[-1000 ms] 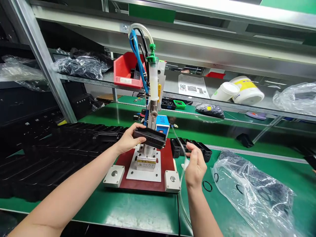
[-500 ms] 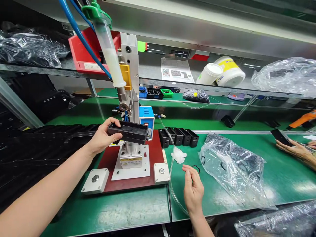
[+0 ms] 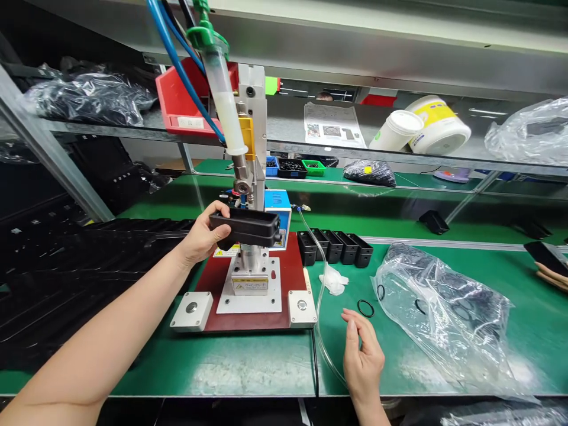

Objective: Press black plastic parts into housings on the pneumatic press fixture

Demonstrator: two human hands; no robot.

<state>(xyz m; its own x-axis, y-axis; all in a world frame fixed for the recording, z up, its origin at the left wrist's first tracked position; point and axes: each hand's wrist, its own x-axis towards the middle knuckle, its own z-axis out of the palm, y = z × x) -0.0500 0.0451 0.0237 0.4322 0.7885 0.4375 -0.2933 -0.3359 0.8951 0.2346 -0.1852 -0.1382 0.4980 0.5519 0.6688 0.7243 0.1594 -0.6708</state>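
My left hand (image 3: 206, 235) is closed on one end of a long black plastic box (image 3: 248, 228), thumb in front and fingers over its rim. The box has an open top and is held almost level in front of the bench-top press (image 3: 251, 257), below the syringe (image 3: 228, 112) of white paste. My right hand (image 3: 364, 355) is above the green bench, palm turned inward and fingers loosely bent, with nothing visible in it. Just beyond its fingertips lies a black rubber ring (image 3: 365, 308).
Several black boxes (image 3: 335, 247) stand in a row beside the press. A clear plastic bag (image 3: 439, 307) with black rings lies to the right. Two push-button boxes (image 3: 191, 310) flank the press base. A clear tube (image 3: 326, 331) crosses the bench. A co-worker's hand (image 3: 552, 275) is at far right.
The view has swung left, so the scene sits further right. My left hand has turned the black box more level. My right hand remains near the ring, which now shows in full.
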